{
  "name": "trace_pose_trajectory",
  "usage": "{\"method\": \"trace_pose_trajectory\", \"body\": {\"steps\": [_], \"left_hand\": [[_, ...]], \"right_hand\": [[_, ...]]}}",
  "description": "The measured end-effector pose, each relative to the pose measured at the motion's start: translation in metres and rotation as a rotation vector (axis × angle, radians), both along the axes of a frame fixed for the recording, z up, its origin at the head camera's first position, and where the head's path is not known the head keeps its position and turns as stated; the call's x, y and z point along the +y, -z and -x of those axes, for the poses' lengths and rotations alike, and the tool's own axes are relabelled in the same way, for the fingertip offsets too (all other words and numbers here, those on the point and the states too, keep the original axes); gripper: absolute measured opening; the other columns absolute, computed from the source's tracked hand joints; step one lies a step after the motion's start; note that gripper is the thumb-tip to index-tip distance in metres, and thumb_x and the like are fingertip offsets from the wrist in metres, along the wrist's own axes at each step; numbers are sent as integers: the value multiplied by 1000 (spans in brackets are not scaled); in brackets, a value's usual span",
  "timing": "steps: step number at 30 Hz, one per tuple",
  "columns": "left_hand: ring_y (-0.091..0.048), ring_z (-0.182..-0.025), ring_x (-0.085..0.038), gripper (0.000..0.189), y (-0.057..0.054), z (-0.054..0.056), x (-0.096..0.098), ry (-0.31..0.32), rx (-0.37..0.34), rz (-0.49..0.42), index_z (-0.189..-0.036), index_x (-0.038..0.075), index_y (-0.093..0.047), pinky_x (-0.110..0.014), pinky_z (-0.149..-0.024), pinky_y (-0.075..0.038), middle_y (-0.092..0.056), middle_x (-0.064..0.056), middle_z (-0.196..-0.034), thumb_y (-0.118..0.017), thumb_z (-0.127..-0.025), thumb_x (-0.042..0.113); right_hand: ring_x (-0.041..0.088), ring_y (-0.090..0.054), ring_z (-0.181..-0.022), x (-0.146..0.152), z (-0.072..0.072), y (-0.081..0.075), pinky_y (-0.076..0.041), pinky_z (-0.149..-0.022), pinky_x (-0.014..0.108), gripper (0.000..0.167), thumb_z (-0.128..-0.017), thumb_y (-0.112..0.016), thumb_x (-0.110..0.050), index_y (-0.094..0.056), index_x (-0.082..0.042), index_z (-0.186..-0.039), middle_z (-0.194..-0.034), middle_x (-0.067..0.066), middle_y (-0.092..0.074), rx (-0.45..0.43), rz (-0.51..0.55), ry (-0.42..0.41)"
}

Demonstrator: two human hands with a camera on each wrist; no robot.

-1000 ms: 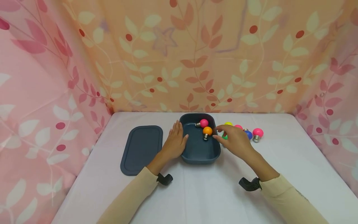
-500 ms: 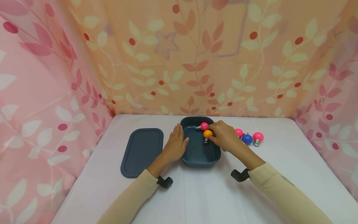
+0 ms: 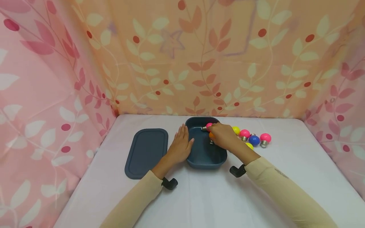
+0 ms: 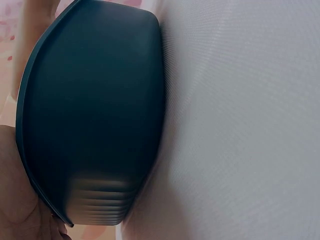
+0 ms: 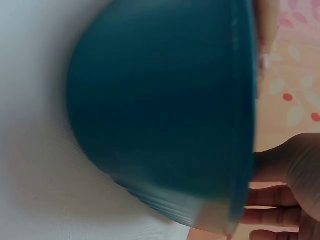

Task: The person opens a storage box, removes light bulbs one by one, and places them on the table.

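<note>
A dark blue-grey rectangular box (image 3: 206,165) stands on the table, holding a pink light bulb (image 3: 209,126) and an orange light bulb (image 3: 211,135). My left hand (image 3: 179,146) lies flat along its left wall, fingers straight. In the left wrist view part of that hand (image 4: 17,192) shows at the rim. My right hand (image 3: 225,136) reaches over the right rim, fingers pointing down inside and partly covering the orange bulb. The right wrist view shows its fingers (image 5: 272,207) passing behind the box wall. Their tips are hidden, so I cannot tell whether they hold anything.
Right of the box lie a yellow bulb (image 3: 236,130), a pink bulb (image 3: 244,134), a blue bulb (image 3: 254,140), another yellow bulb (image 3: 249,145) and another pink bulb (image 3: 265,138). A flat dark lid (image 3: 146,153) rests at the left. Patterned curtains (image 3: 171,69) surround the white table.
My right hand has moved left from beyond the right rim into the box. The green bulb seen by that hand earlier is out of sight. My left hand stays against the wall.
</note>
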State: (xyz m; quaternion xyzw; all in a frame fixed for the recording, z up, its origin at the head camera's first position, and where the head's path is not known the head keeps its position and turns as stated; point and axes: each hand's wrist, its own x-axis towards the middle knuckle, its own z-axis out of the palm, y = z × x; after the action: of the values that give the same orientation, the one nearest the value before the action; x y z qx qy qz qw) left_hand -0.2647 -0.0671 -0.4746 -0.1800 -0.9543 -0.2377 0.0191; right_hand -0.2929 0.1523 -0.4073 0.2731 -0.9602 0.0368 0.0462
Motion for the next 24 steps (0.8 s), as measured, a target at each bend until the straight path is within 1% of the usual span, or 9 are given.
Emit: {"method": "trace_pose_trajectory", "body": {"steps": [3,6,11,15,19,24], "left_hand": [[6,-156,-28,69,-2,0,0,1,9,0,-160,-4,-7,-48,-124,-7,2,-19,-169,-32,-111,38],[5,-156,-30,69,-3,-1,0,5,11,-3,-160,-5,-8,-49,-124,-8,3,-19,-169,-32,-111,38],[4,-156,-30,70,-4,-2,0,3,10,-6,-160,-6,-9,-49,-124,-8,2,-20,-169,-31,-111,39],[6,-156,-28,70,-4,-2,0,2,4,-8,-160,-4,-7,-48,-124,-7,3,-18,-169,-32,-111,39],[8,-156,-27,70,-3,-1,0,4,-2,-5,-160,-4,-6,-48,-124,-7,6,-16,-169,-32,-111,38],[6,-156,-29,69,-2,0,0,3,12,-5,-160,-5,-8,-50,-124,-9,2,-19,-169,-33,-111,38]], "right_hand": [[29,-68,-89,-1,4,2,-60,-74,44,38,-81,-86,-17,-74,-7,-116,-101,11,-74,0,-35,3],[26,-68,-82,-2,8,5,-60,-71,41,35,-82,-85,-17,-74,-7,-114,-97,9,-74,-22,-59,22],[24,-66,-73,-3,13,10,-59,-66,39,32,-82,-85,-18,-74,-7,-109,-92,10,-73,-42,-106,45],[24,-64,-71,-4,14,10,-58,-66,39,31,-81,-86,-18,-74,-6,-107,-90,10,-73,-48,-129,49],[25,-65,-74,-4,13,10,-59,-69,41,32,-80,-87,-16,-73,-5,-107,-91,10,-73,-58,-135,44],[26,-66,-75,-3,11,11,-59,-71,41,33,-78,-87,-13,-71,-6,-106,-92,11,-73,-65,-141,30]]}}
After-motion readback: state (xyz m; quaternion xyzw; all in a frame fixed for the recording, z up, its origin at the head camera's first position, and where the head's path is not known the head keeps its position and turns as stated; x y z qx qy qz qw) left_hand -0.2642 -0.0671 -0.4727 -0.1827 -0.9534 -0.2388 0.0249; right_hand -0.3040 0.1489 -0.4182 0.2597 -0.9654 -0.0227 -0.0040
